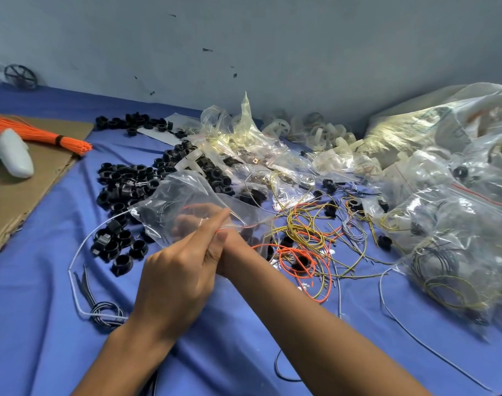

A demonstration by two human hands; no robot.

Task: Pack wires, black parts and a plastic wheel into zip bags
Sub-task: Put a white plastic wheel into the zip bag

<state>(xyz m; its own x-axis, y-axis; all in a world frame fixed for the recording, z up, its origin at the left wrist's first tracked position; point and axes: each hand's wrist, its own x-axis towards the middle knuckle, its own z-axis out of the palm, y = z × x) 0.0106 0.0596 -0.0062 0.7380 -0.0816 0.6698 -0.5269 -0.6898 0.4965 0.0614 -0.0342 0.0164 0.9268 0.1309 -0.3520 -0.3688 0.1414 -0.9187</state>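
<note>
Both forearms are reaching over the desk (38, 324) to the zip bag (184, 190), which is being held up near its middle. Thin, limp and slippery, the bag is likely needing a hold at its stiffer red-striped mouth. The left hand (181, 275) is doing that, its fingers (212, 221) pinching the mouth's edge. The right hand (188, 225) is sitting inside the bag; through the plastic, whether it is clenched cannot be told. Black parts (121, 181) are lying left of the bag, and light, springy wires (301, 241) right of it.

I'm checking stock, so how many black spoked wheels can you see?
1: the black spoked wheel stands at the far left, against the wall. More may be hidden under clutter.
</note>
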